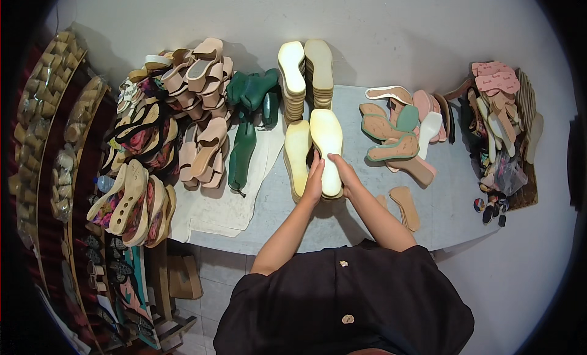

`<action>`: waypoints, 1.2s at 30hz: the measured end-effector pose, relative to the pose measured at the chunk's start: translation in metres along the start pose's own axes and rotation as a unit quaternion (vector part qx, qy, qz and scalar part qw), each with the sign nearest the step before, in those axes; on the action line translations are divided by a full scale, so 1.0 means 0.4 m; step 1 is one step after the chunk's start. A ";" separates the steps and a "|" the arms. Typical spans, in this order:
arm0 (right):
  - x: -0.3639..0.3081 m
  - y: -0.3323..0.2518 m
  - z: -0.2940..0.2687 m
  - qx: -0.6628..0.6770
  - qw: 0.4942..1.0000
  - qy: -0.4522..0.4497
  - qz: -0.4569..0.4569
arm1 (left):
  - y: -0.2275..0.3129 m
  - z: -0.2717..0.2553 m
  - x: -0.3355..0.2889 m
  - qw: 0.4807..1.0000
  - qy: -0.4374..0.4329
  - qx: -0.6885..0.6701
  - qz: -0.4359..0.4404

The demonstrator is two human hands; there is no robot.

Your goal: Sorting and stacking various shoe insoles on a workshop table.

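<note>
"While we are looking down at the pale grey table (pixel 452 193), what are we counting?"

"We are counting two rear stacks (pixel 292 64) of flat, cream, sole-shaped pieces standing by the white wall (pixel 391 31), plus a left front stack (pixel 298 153) and a right front stack (pixel 327 144) of the same, making four. Leftward we are seeing at least three dark green, foot-shaped lasts (pixel 243 154); rightward, at least two light brown, sole-shaped pieces (pixel 405 209)."

"And the hands?"

"The bare left hand (pixel 313 180) and bare right hand (pixel 348 174) are gripping the right front stack between them, towards its heel, some fingers hidden. It is sitting just beside its left neighbour; whether it is touching the table, we cannot tell."

"How is it looking?"

"Its smooth top piece (pixel 328 132) is shining brightly, pointing a broad, squarish toe wallward, narrowing at the middle and rounding at the heel."
</note>
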State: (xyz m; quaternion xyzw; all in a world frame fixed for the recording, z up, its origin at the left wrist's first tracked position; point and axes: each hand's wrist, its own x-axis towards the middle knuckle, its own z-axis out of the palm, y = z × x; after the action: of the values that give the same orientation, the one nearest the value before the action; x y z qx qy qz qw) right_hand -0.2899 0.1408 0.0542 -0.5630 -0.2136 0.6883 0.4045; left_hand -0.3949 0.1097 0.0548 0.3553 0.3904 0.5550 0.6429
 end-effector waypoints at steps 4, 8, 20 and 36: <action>-0.016 -0.005 0.002 0.012 0.999 -0.040 0.004 | -0.024 -0.010 0.003 0.999 -0.005 0.037 0.026; -0.037 -0.012 0.010 -0.020 0.999 -0.026 0.010 | -0.029 -0.015 -0.002 0.998 -0.004 0.049 0.034; -0.062 0.041 -0.017 0.019 0.990 -0.056 -0.131 | -0.022 -0.032 -0.040 0.998 0.022 0.037 0.046; -0.121 0.024 -0.073 -0.273 0.856 0.081 -0.431 | 0.077 0.002 -0.095 0.980 0.063 0.149 0.119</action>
State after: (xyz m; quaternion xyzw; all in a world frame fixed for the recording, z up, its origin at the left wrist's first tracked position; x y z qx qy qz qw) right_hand -0.2634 0.0918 0.0683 -0.5561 -0.5807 0.3115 0.5065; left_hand -0.4106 0.0763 0.0868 0.4552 0.4631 0.5845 0.4865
